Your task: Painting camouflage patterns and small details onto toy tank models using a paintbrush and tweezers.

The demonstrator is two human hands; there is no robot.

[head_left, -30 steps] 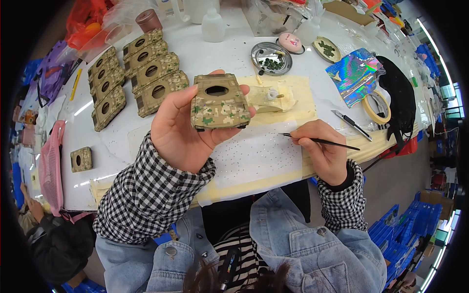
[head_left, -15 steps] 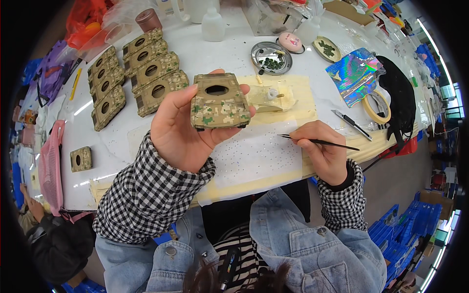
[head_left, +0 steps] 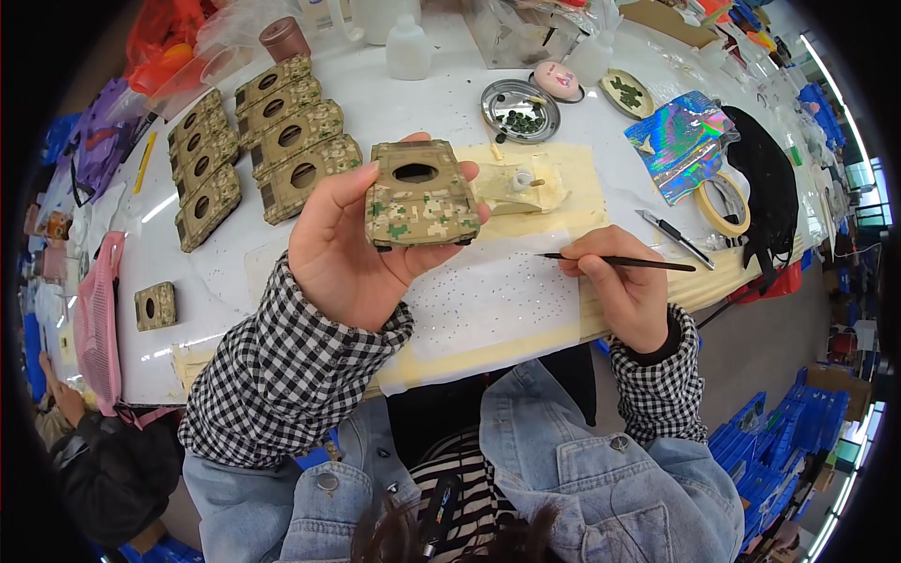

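My left hand grips a camouflage-patterned model vehicle hull by its sides, thumb at the near-left corner. An oval hole shows in its upper face, and green digital patches mark its lower part. Pinched in my right hand is a slim black pointed tool; whether it is a brush or tweezers I cannot tell. Its tip points left, over a white sheet scattered with many tiny specks. The tip is apart from the hull. Behind the hull, a small white nozzle-like piece stands on yellowish tape.
Two rows of similar camouflage hulls stand at the left, with a smaller camouflage part nearer me. At the right lie a craft knife, a tape roll and a shiny iridescent pouch. A metal dish holds small dark green pieces.
My right hand has shifted slightly right and up, and the black tool now lies more level with its tip raised a little. The left hand and hull have barely moved.
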